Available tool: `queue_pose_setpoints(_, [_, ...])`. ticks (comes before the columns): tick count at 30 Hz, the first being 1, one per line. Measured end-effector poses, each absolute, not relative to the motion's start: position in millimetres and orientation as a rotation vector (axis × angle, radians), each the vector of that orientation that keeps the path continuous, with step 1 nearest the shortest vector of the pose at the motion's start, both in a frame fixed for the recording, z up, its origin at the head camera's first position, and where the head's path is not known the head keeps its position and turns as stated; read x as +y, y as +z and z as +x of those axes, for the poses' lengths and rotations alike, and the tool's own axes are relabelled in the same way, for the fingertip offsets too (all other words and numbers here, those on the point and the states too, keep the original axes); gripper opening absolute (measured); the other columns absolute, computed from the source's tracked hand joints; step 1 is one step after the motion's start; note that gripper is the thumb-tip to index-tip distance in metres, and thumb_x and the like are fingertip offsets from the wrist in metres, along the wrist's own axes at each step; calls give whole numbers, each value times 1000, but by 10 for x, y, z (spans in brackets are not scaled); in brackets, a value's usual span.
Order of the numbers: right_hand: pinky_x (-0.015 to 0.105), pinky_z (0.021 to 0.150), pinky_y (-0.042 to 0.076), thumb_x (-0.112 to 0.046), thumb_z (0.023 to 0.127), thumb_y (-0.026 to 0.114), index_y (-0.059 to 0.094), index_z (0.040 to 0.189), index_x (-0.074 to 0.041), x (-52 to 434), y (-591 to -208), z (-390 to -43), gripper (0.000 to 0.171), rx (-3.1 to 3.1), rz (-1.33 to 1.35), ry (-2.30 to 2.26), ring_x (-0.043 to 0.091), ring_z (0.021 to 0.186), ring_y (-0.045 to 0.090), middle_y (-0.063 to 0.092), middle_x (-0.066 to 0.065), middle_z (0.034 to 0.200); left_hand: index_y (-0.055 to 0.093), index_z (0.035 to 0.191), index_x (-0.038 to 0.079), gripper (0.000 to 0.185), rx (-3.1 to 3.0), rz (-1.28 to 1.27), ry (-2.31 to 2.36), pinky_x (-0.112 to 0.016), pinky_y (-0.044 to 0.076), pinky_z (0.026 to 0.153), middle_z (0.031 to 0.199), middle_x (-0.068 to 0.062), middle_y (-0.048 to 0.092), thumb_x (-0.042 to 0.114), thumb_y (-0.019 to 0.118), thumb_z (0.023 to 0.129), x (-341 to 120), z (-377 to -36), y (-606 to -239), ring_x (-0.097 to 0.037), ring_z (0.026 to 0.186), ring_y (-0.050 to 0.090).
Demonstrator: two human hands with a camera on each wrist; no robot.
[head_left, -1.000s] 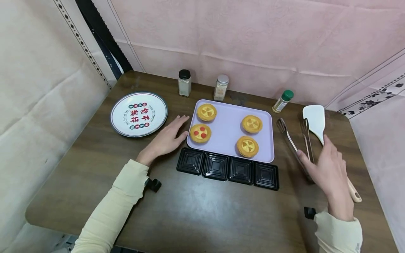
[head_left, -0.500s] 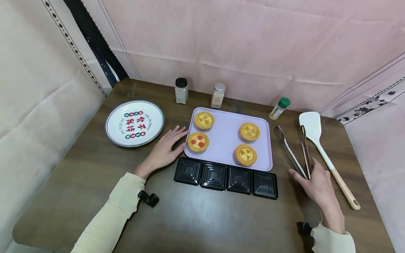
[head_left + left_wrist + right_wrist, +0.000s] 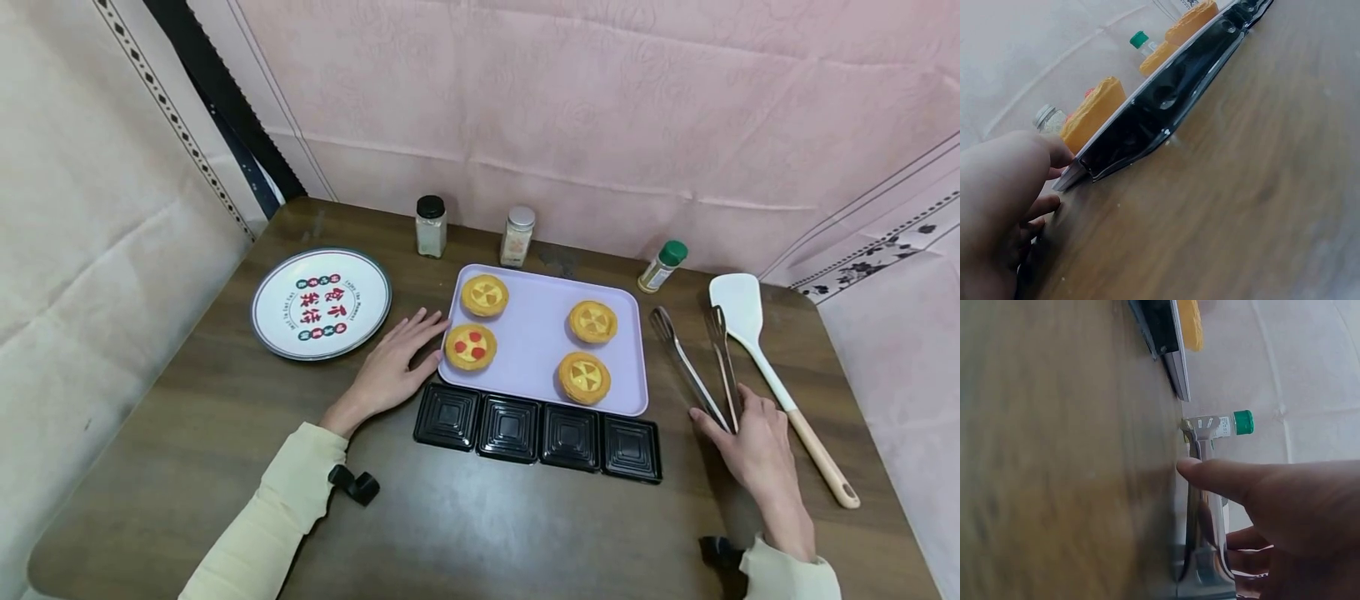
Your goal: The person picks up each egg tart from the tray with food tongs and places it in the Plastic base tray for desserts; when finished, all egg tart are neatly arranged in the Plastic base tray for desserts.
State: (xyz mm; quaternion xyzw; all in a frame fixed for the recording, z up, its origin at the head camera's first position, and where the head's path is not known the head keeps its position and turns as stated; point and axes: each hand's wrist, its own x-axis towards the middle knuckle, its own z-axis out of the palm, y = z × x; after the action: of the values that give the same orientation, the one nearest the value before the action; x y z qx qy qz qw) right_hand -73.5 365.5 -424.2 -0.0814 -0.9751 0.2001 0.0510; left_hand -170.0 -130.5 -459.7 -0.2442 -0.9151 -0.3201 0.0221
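The right hand (image 3: 1285,512) is being seen from close up, filling the lower right of the picture. Its thumb is being stretched out leftward, the tip lying against one metal arm of the tongs (image 3: 1205,506), while the curled fingers (image 3: 1247,559) are being wrapped about the tongs from the other side. The tongs are being held low over the brown table (image 3: 1060,456), near its edge. Just past their scalloped tip, a small bottle with a green cap (image 3: 1230,424) is being shown against the pale pink cloth (image 3: 1297,369). Further along the table, the rim of a pale tray (image 3: 1179,372) is lying beside a black container (image 3: 1159,325), with a yellow tart (image 3: 1190,322) resting on the tray.
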Motion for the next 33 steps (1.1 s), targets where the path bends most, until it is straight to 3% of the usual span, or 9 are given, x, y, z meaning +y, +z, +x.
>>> queue_pose_setpoints(7, [66,80,36,-32,94,66,43,132,18,3688,-4196,-762,67,-2899,-234,653,55,106,42,45,40,117,40,151,21,52,-2829,-762,-974,-42,11,119,157,-4,33,40,48,103,-1299,-1728,-4602,-22,147,17])
queue_pose_setpoints(12, [58,78,35,-22,91,69,41,133,16,3665,-4145,-721,62,-2794,-234,757,44,101,42,45,34,114,41,151,19,52,-2822,-776,-986,-44,11,119,156,-5,33,39,48,103,-1294,-1713,-4610,-25,147,18])
queue_pose_setpoints(18, [44,71,37,-23,85,73,42,133,3,3565,-4061,-651,64,-2708,-306,786,38,95,51,54,28,116,42,151,20,52,-2821,-773,-992,-44,11,119,156,-5,34,38,49,103,-1298,-1693,-4622,-24,147,18])
queue_pose_setpoints(24, [23,67,37,-27,81,82,52,129,-9,3393,-3883,-634,59,-2648,-194,875,6,83,56,71,13,97,42,151,20,52,-2813,-778,-991,-44,11,119,156,-5,34,40,49,103,-1300,-1709,-4614,-24,147,19])
queue_pose_setpoints(27, [18,62,39,-31,78,85,59,125,-14,3297,-3828,-638,56,-2634,-124,896,-2,76,57,71,5,91,42,150,19,52,-2812,-777,-990,-44,11,119,156,-5,34,40,48,103,-1306,-1712,-4619,-24,147,18])
queue_pose_setpoints(33, [19,54,38,-35,76,86,66,119,-18,3167,-3832,-671,50,-2657,-13,834,8,64,56,69,-4,83,41,151,20,53,-2822,-765,-988,-43,11,119,156,-4,33,40,48,103,-1316,-1695,-4625,-23,147,17])
